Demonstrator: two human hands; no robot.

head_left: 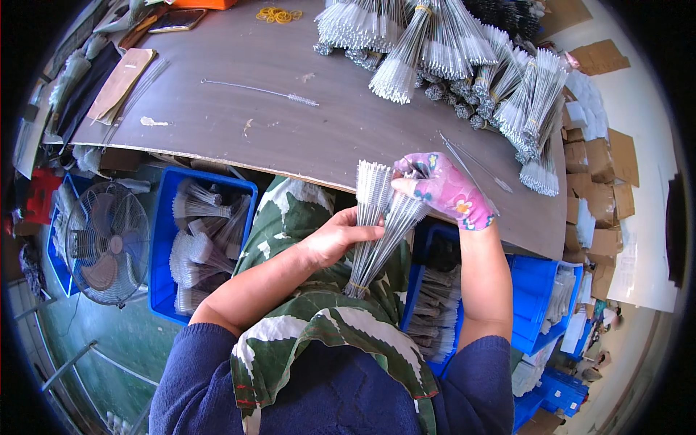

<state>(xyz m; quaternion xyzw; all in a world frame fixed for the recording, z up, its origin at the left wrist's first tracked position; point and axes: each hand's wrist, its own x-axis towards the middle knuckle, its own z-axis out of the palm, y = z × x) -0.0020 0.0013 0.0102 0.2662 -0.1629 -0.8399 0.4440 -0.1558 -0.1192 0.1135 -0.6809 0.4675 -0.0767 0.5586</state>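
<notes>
1. Brown and bare in its middle, the tabletop [304, 123] runs across the far half of the scene, with heaps of tied brush bundles [449, 51] at its far right, a single loose brush [261, 90] near the centre, and yellow rubber bands [278, 14] at the far edge.
2. Just in front of the tabletop's near edge, over the lap, sits the held bundle of thin wire brushes [377, 225]; its long axis runs near to far, tied end toward the body and bristle tips fanned away.
3. Bare left hand [339, 235] is clasped round the wire stems; gloved right hand [444, 190] pinches the bristle tips, farther out.
4. At the near left, a blue crate [163, 246] holds more brush bundles; another blue crate [533, 290] at the right holds the same kind.
</notes>
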